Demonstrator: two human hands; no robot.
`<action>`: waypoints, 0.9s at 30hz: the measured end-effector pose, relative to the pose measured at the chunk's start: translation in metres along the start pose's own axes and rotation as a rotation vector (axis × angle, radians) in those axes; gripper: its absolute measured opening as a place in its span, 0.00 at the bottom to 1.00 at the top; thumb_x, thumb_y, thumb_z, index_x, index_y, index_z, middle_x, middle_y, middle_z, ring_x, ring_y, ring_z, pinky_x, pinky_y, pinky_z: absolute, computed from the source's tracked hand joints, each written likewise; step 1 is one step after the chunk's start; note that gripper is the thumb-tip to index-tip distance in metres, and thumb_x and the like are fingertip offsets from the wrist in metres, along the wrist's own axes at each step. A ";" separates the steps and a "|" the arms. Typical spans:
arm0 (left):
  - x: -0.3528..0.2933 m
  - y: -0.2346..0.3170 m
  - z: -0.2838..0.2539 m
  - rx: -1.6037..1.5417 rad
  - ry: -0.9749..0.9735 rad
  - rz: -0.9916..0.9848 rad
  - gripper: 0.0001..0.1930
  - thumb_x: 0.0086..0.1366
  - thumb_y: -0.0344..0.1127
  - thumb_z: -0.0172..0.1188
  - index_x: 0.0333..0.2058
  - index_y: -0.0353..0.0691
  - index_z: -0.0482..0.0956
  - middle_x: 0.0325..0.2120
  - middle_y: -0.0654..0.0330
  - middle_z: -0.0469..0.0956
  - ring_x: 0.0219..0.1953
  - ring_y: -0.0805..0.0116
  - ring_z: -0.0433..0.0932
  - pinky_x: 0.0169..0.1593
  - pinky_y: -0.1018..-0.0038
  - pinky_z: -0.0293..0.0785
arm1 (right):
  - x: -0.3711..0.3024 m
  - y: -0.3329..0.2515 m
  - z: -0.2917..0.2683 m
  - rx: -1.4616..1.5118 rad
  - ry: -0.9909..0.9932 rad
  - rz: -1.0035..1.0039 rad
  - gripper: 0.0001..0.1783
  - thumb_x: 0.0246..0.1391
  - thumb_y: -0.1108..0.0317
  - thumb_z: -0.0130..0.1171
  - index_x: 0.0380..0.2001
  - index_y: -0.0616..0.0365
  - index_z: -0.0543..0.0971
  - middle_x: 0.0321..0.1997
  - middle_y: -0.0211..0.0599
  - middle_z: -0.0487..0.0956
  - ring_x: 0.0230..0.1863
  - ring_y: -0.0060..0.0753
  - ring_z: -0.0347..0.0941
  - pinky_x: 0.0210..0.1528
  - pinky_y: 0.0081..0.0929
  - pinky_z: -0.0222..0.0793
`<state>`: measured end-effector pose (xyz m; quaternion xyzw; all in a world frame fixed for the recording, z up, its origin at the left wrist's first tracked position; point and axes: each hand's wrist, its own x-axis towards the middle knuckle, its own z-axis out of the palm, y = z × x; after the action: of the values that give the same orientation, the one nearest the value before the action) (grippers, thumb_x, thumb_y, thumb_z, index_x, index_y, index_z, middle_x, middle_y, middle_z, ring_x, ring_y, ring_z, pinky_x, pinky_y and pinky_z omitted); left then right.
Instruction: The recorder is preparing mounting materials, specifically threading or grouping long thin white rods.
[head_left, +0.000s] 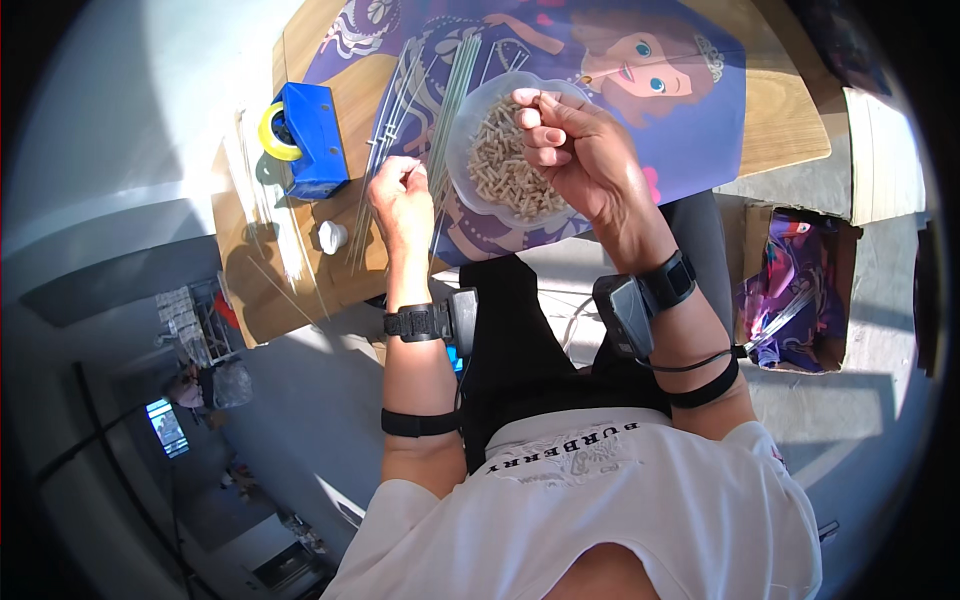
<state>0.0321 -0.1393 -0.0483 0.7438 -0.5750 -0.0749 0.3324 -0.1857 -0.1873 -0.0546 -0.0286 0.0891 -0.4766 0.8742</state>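
My right hand (pixel 590 160) is above a translucent bowl (pixel 458 150) with its thumb and index finger pinched together. Whatever lies between those fingertips is too small to make out. Short beige tube-like pieces (pixel 510 165) fill much of the bowl. To its left, my left hand (pixel 403 205) is closed, thumb against fingers, beside a bundle of thin pale rods (pixel 455 95). Its grip is partly hidden, and I cannot tell what it holds. Just beyond it, some rods carry small light pieces (pixel 384 138) across them.
A blue tape dispenser (pixel 318 145) with a yellow roll (pixel 277 132) stands left on the wooden table (pixel 275 318). Nearby are a small white round object (pixel 331 237) and more thin rods (pixel 288 245). A purple printed sheet (pixel 705 140) covers the tabletop. At right sits a cardboard box (pixel 845 300).
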 end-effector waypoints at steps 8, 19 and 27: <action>0.012 -0.032 0.013 0.046 -0.055 -0.165 0.05 0.51 0.25 0.63 0.27 0.31 0.77 0.21 0.57 0.78 0.23 0.73 0.75 0.29 0.76 0.71 | -0.005 0.007 0.009 -0.200 0.106 -0.044 0.09 0.56 0.75 0.50 0.34 0.69 0.77 0.25 0.29 0.72 0.23 0.13 0.60 0.22 0.08 0.55; 0.015 -0.018 0.007 0.242 -0.040 -0.034 0.03 0.54 0.22 0.55 0.29 0.33 0.74 0.24 0.48 0.76 0.27 0.59 0.76 0.32 0.70 0.70 | -0.003 0.006 0.002 -0.166 0.112 -0.059 0.08 0.55 0.77 0.49 0.34 0.70 0.77 0.27 0.31 0.72 0.24 0.15 0.63 0.23 0.09 0.57; 0.014 -0.025 0.012 0.119 -0.115 -0.059 0.02 0.52 0.24 0.57 0.26 0.33 0.74 0.22 0.47 0.76 0.27 0.51 0.76 0.31 0.65 0.70 | -0.004 0.008 0.008 -0.171 0.101 -0.047 0.08 0.55 0.77 0.49 0.33 0.69 0.76 0.26 0.31 0.72 0.24 0.15 0.63 0.23 0.10 0.56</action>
<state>0.0512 -0.1539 -0.0678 0.7733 -0.5746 -0.0928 0.2517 -0.1800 -0.1804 -0.0477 -0.0813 0.1725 -0.4885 0.8515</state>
